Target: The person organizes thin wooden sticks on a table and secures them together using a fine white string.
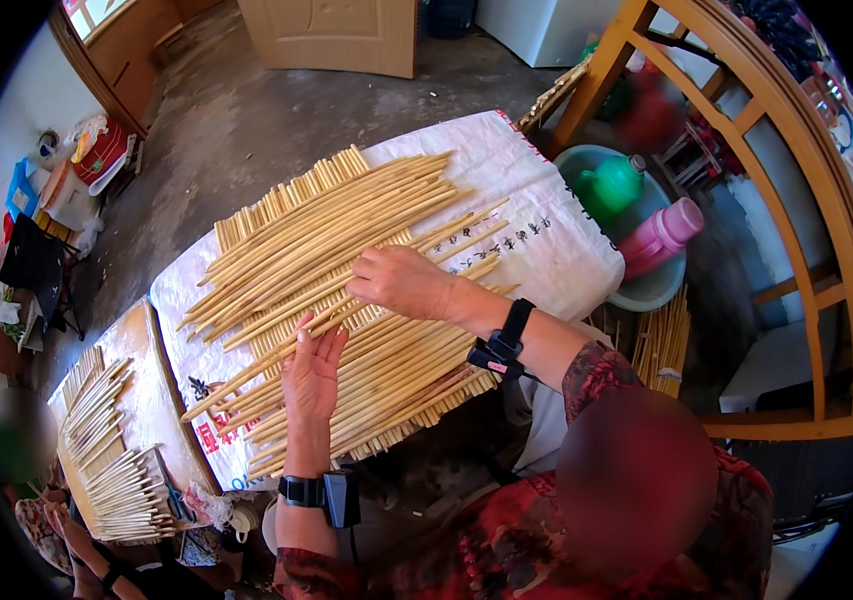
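Long, thin, peeled pale-yellow sticks lie in two bundles, a far bundle point(337, 220) and a near bundle point(397, 360), across a bed of crosswise sticks point(292, 195). My right hand point(402, 282) is closed in the gap between the bundles, its fingers curled round a stick. Lower left of it, my left hand point(313, 380) is turned palm up, thumb and fingers about a long stick point(237, 387) that sticks out to the left. The palm hides where the stick passes through. Both wrists wear black straps with small devices.
White printed sheeting point(457, 140) covers the table. At left, a second table point(137, 330) bears shorter sticks, with another person's hands beside it. A basin point(662, 295) with a green jug point(612, 188) and a pink flask point(665, 235) stands right, beside a wooden frame point(842, 240).
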Action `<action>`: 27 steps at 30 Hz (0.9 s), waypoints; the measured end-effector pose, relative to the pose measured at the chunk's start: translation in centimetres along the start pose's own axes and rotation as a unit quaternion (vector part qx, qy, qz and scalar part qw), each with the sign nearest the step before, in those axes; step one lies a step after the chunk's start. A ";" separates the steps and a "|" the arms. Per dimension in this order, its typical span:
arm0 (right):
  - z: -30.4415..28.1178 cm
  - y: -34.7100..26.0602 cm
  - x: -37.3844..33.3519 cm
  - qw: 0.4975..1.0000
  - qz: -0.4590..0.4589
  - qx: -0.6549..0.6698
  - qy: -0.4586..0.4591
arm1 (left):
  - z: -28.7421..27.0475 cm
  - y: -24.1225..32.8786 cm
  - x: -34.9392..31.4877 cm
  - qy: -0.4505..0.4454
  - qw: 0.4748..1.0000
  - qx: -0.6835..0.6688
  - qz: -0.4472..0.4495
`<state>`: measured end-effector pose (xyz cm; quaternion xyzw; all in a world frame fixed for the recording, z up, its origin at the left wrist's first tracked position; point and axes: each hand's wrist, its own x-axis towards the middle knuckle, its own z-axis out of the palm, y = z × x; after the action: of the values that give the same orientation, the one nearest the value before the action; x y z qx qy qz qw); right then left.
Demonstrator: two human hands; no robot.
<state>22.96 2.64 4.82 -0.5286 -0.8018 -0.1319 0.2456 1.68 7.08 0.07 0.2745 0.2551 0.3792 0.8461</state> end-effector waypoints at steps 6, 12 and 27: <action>-2.7 4.9 0.9 0.981 0.038 -0.136 0.130 | -1.0 -0.2 0.3 -0.008 1.000 -0.017 -0.004; -11.5 5.0 1.8 0.833 0.293 0.222 0.413 | -0.7 -0.2 0.3 -0.022 0.999 -0.037 -0.010; -0.2 -2.2 -0.6 0.493 0.512 0.699 0.088 | 0.4 -0.4 0.7 -0.023 0.996 -0.063 0.066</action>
<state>21.21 1.17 4.78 -0.4873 -0.1950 0.5741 0.6284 2.46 7.29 -0.06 0.2451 0.1924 0.4429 0.8407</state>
